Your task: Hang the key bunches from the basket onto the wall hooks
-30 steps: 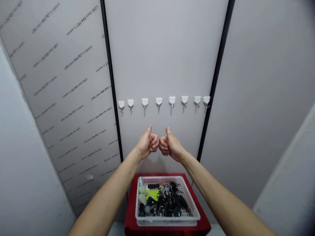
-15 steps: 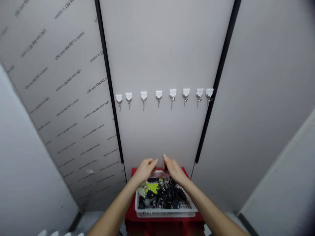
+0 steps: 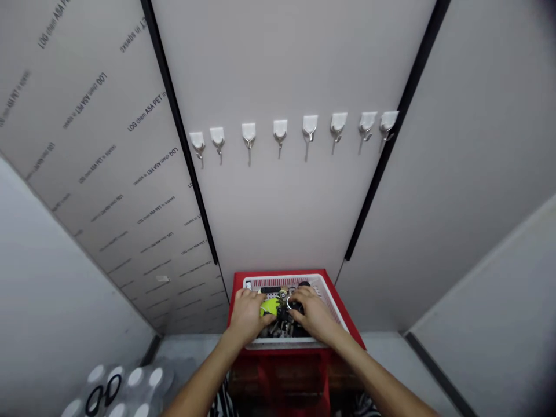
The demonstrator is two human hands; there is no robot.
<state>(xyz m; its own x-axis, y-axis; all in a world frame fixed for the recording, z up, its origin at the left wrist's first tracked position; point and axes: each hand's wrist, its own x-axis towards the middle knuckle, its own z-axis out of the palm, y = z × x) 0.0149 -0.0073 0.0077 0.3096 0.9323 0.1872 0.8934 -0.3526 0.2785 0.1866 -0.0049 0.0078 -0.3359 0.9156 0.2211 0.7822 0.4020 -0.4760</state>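
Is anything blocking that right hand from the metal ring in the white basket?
Nothing visible. The right hand is over the white basket, its thumb and fingers at the metal ring; the left hand is off to the side, by the yellow-green item.

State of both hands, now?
Left hand: curved at the yellow-green item; grip can't be told.
Right hand: curled at the metal ring; grip can't be told.

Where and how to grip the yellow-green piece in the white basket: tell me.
Pinch the yellow-green piece by its far and near edges, probably best from above on the left: the left hand has thumb and fingers beside it there, while dark keys crowd its right side.
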